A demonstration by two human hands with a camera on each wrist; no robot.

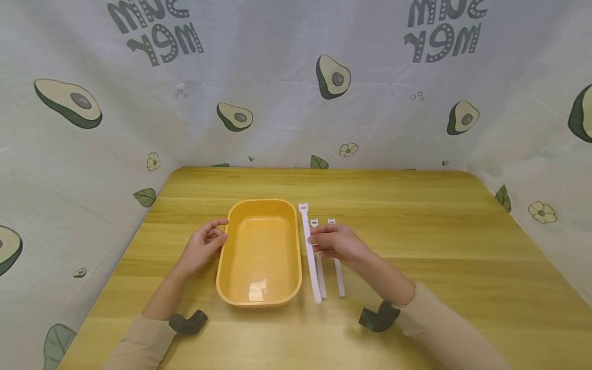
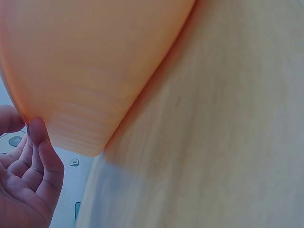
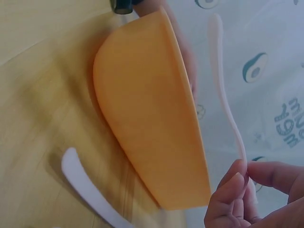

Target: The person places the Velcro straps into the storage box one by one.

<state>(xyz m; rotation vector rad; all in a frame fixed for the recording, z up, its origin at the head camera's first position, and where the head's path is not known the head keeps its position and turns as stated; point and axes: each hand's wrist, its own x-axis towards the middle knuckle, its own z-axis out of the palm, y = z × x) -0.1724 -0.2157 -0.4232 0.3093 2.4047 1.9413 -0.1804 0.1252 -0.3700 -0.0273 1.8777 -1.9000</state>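
My right hand (image 1: 341, 243) pinches one white strap (image 1: 312, 267), partly hiding two shorter straps (image 1: 339, 280); my left hand (image 1: 202, 245) pinches the yellow tray (image 1: 259, 303).

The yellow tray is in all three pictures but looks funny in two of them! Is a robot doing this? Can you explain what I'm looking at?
There's no robot here, just a person's two bare hands. The big picture comes from a camera on the person's head, looking forward and down. The other two come from cameras on the wrists, so they see the tray from its side, close up and slanted.

The left hand pinches the rim of the yellow tray, which has nothing in it. The right hand pinches a long white strap beside it. Two more white straps lie on the wooden table. Behind is a pale cloth with avocados printed on it.
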